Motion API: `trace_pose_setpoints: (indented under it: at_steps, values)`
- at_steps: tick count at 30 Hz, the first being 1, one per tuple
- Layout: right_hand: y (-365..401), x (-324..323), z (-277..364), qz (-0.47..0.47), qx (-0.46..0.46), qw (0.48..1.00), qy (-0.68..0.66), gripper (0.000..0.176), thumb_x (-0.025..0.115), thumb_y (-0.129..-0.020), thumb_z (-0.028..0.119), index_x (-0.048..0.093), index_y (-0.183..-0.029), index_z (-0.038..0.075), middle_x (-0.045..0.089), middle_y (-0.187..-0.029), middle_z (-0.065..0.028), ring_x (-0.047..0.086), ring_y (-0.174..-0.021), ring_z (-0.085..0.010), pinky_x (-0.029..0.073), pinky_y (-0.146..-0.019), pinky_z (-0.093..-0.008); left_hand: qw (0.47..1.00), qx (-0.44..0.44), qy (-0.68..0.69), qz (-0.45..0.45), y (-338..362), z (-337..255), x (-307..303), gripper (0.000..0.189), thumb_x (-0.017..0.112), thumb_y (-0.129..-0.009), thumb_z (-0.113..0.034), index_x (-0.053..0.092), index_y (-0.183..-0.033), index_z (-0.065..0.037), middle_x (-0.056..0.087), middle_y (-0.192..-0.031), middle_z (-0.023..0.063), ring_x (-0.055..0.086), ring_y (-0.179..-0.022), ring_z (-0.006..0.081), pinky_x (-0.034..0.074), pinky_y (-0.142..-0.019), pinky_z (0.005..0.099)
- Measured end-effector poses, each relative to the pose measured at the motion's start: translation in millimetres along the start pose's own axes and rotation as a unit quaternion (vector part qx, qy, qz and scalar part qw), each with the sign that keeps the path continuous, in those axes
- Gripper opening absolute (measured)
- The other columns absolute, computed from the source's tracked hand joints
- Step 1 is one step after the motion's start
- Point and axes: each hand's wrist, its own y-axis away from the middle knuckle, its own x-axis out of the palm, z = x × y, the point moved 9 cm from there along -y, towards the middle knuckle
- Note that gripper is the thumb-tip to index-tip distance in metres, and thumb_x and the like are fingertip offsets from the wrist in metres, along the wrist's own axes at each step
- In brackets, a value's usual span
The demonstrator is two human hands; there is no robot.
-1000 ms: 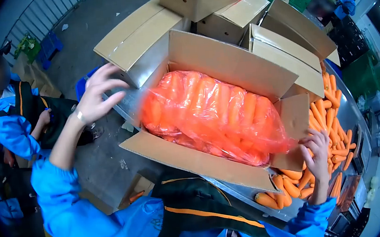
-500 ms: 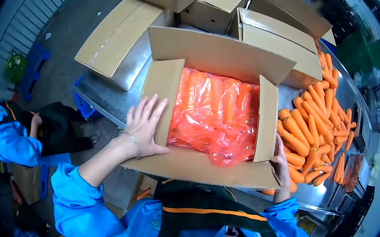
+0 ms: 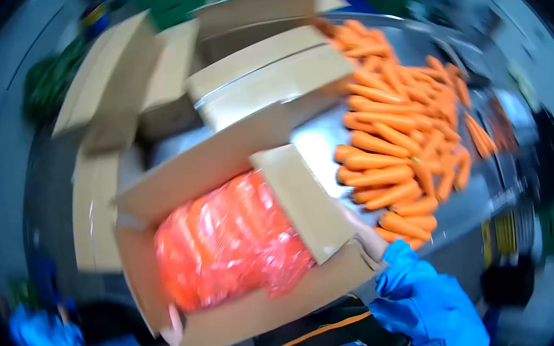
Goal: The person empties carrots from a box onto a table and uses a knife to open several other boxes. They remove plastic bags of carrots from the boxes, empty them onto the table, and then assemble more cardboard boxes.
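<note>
An open cardboard box [image 3: 239,324] stands in front of me, tilted a little in view. Inside it lies a pink-red plastic bag [image 3: 230,240] with carrots showing through. My left hand [image 3: 174,334] grips the box's near left corner, its thumb over the edge and the other fingers hidden outside. On the right side, my right hand [image 3: 364,233] holds the box from outside, below the outspread right flap [image 3: 307,200]; its fingertips are mostly hidden. Some blur softens both hands.
A large pile of loose carrots [image 3: 389,139] lies on the metal table [image 3: 318,148] to the right. Several cardboard boxes [image 3: 272,71] stand behind and left. A co-worker in a blue sleeve [image 3: 46,332] is at the lower left. Green crates [image 3: 168,1] are stacked at the back.
My view has swung right, so the box appears lower and further left. My left hand has gone from the left flap to the near left corner, and that flap no longer lies spread outward.
</note>
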Motion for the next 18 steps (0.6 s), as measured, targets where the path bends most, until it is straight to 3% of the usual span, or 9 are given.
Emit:
trace_pose_setpoints:
  at_steps: [1, 2, 12, 18]
  values:
    - [-4, -5, 3, -0.006, -0.002, 1.0, 0.001, 0.068, 0.049, -0.076, 0.018, 0.025, -0.139, 0.007, 0.025, -0.144, -0.0111, 0.025, -0.132, -0.0268, 0.023, -0.108, -0.0388, 1.0, -0.01, 0.0, -0.002, 9, -59, 12, 0.04, 0.055, -0.088, -0.017, 0.048, -0.121, 0.005, 0.05, -0.125, 0.0152, 0.049, -0.111, 0.0262, 0.037, -0.095, 0.0352]
    - [-9, -7, 2, -0.004, 0.002, 1.0, 0.011, 0.067, 0.049, -0.077, 0.018, 0.025, -0.139, 0.007, 0.025, -0.144, -0.0111, 0.026, -0.132, -0.0269, 0.023, -0.108, -0.039, 1.0, -0.006, -0.012, -0.003, 8, -75, 27, 0.039, 0.056, -0.088, -0.017, 0.048, -0.119, 0.005, 0.051, -0.123, 0.0149, 0.049, -0.109, 0.0257, 0.037, -0.094, 0.0349]
    - [1, -24, -10, -0.029, 0.0, 0.999, 0.016, 0.066, 0.05, -0.078, 0.02, 0.027, -0.138, 0.007, 0.025, -0.144, -0.011, 0.026, -0.132, -0.0273, 0.023, -0.108, -0.0405, 0.998, 0.017, -0.048, 0.025, -31, -133, 67, 0.026, 0.057, -0.082, -0.015, 0.053, -0.1, 0.004, 0.056, -0.102, 0.0121, 0.053, -0.09, 0.0209, 0.042, -0.078, 0.032]
    - [15, -55, -9, 0.003, 0.003, 1.0, 0.002, 0.065, 0.05, -0.078, 0.021, 0.027, -0.138, 0.007, 0.025, -0.144, -0.011, 0.026, -0.131, -0.0275, 0.024, -0.107, -0.0414, 0.994, 0.018, -0.111, 0.01, -15, -239, 52, 0.02, 0.058, -0.079, -0.013, 0.055, -0.089, 0.004, 0.059, -0.09, 0.0104, 0.056, -0.079, 0.0181, 0.045, -0.069, 0.0302]
